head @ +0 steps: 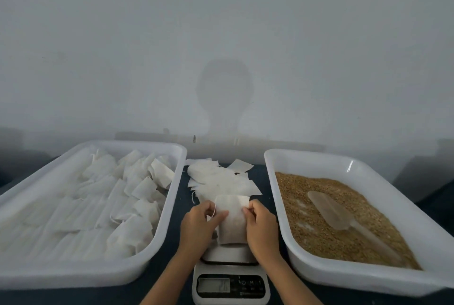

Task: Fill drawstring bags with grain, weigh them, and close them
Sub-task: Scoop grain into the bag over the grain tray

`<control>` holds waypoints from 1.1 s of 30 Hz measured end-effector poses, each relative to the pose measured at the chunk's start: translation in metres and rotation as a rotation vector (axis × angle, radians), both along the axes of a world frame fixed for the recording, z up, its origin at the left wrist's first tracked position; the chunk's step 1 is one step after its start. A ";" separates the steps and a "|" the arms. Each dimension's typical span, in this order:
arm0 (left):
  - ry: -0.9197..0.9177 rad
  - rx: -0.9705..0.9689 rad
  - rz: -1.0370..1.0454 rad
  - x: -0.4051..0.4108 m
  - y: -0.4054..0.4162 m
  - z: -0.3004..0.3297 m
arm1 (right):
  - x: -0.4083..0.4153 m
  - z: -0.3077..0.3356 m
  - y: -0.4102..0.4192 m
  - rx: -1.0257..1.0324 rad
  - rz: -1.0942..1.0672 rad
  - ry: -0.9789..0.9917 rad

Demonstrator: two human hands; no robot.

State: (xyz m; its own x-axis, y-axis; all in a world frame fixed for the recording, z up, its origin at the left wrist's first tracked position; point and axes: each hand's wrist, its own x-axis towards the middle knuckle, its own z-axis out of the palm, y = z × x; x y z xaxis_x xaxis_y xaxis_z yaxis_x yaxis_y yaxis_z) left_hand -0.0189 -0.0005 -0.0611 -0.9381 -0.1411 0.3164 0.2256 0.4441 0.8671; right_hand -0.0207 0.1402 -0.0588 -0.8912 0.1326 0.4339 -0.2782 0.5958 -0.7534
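Observation:
A small white drawstring bag (233, 221) stands over the white digital scale (231, 285), whose display is lit. My left hand (197, 227) holds the bag's left side with its thumb across the front, a loop of string beside its fingers. My right hand (260, 224) pinches the bag's upper right edge. The right white tray (344, 164) holds brown grain (319, 233), and a translucent scoop (331, 211) lies on the grain.
The left white tray (73, 277) holds several bags with strings. A pile of flat empty bags (221, 179) lies on the dark table between the trays, behind the scale. A pale wall rises behind the table.

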 end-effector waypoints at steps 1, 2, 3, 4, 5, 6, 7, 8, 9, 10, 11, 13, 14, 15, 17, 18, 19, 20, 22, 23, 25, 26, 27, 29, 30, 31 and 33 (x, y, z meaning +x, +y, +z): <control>-0.002 0.001 0.010 0.000 -0.001 -0.003 | -0.001 -0.003 0.001 0.003 0.022 -0.006; -0.002 -0.002 0.020 0.000 -0.002 -0.006 | -0.002 -0.006 0.003 0.015 0.049 -0.016; 0.000 -0.004 0.029 -0.001 -0.004 -0.008 | -0.004 -0.008 0.005 0.032 0.074 -0.027; 0.003 -0.003 0.037 -0.002 -0.006 -0.010 | -0.006 -0.009 0.007 0.039 0.097 -0.030; 0.004 -0.006 0.046 -0.003 -0.007 -0.010 | -0.008 -0.009 0.010 0.023 0.113 -0.032; 0.005 -0.012 0.055 -0.004 -0.009 -0.011 | -0.009 -0.010 0.013 -0.015 0.129 -0.038; 0.008 -0.013 0.063 -0.005 -0.011 -0.011 | -0.009 -0.011 0.016 -0.059 0.141 -0.051; 0.019 0.002 0.069 -0.006 -0.013 -0.012 | -0.009 -0.014 0.019 -0.111 0.157 -0.065; 0.033 0.032 0.077 -0.007 -0.014 -0.013 | -0.008 -0.016 0.022 -0.169 0.172 -0.087; 0.043 0.063 0.087 -0.007 -0.016 -0.014 | -0.005 -0.020 0.023 -0.228 0.186 -0.112; 0.050 0.085 0.098 -0.007 -0.017 -0.015 | -0.003 -0.022 0.024 -0.274 0.197 -0.139; 0.065 0.108 0.113 -0.007 -0.020 -0.016 | 0.000 -0.024 0.025 -0.332 0.224 -0.179; 0.068 0.118 0.120 -0.007 -0.021 -0.017 | 0.002 -0.023 0.025 -0.357 0.245 -0.188; 0.070 0.129 0.125 -0.007 -0.022 -0.019 | 0.004 -0.021 0.025 -0.381 0.271 -0.192; 0.069 0.150 0.131 -0.007 -0.023 -0.021 | 0.005 -0.020 0.026 -0.414 0.318 -0.198; 0.066 0.156 0.132 -0.008 -0.024 -0.022 | 0.005 -0.020 0.027 -0.422 0.332 -0.201; 0.063 0.163 0.132 -0.008 -0.024 -0.023 | 0.005 -0.020 0.028 -0.431 0.341 -0.201; 0.061 0.172 0.132 -0.008 -0.024 -0.024 | 0.005 -0.021 0.028 -0.448 0.348 -0.197; 0.053 0.198 0.134 -0.008 -0.024 -0.025 | 0.005 -0.021 0.028 -0.488 0.358 -0.194; 0.048 0.207 0.135 -0.007 -0.024 -0.025 | 0.005 -0.021 0.029 -0.498 0.362 -0.195; 0.047 0.206 0.136 -0.007 -0.024 -0.025 | 0.005 -0.021 0.030 -0.510 0.371 -0.193; 0.051 0.202 0.136 -0.007 -0.024 -0.026 | 0.005 -0.022 0.030 -0.514 0.373 -0.190; 0.055 0.199 0.137 -0.007 -0.023 -0.026 | 0.005 -0.023 0.030 -0.515 0.373 -0.187; 0.058 0.204 0.136 -0.006 -0.023 -0.026 | 0.006 -0.024 0.030 -0.519 0.371 -0.181; 0.057 0.210 0.134 -0.006 -0.023 -0.025 | 0.006 -0.024 0.030 -0.521 0.371 -0.180; 0.054 0.216 0.133 -0.006 -0.023 -0.025 | 0.006 -0.024 0.029 -0.524 0.370 -0.180; 0.050 0.221 0.132 -0.006 -0.024 -0.025 | 0.006 -0.024 0.029 -0.525 0.371 -0.180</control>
State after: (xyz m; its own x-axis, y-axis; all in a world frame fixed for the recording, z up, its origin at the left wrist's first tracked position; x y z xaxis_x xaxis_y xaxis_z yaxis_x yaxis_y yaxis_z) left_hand -0.0249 -0.0241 -0.0863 -0.8909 -0.3319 0.3099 0.2234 0.2739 0.9355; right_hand -0.0151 0.1688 -0.0824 -0.9709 -0.0440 0.2352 -0.2365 0.0264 -0.9713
